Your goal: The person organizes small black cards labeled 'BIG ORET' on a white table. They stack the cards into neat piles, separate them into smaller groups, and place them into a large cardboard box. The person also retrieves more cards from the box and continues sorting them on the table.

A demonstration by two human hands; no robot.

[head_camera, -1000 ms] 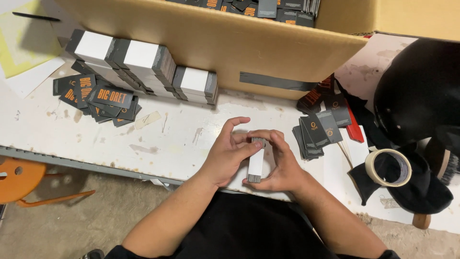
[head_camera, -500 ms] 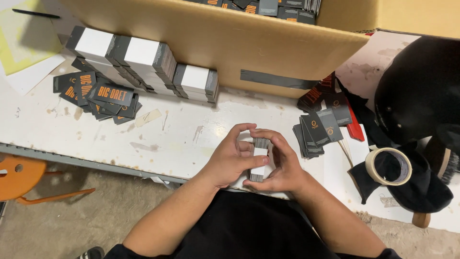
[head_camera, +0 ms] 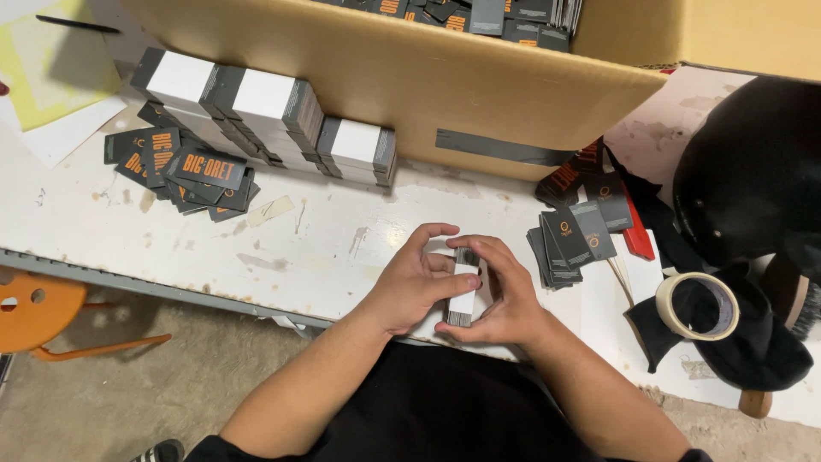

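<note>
Hands (head_camera: 466,291) still cupping card stack (head_camera: 463,295), now upright again.

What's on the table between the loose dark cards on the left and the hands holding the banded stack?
Head view: only bare white tabletop, scuffed, with a small paper scrap.

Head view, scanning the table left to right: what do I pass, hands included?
Loose dark cards → banded card stacks → left hand → white-banded bundle held between both hands → right hand → small dark card pile → tape roll.
</note>
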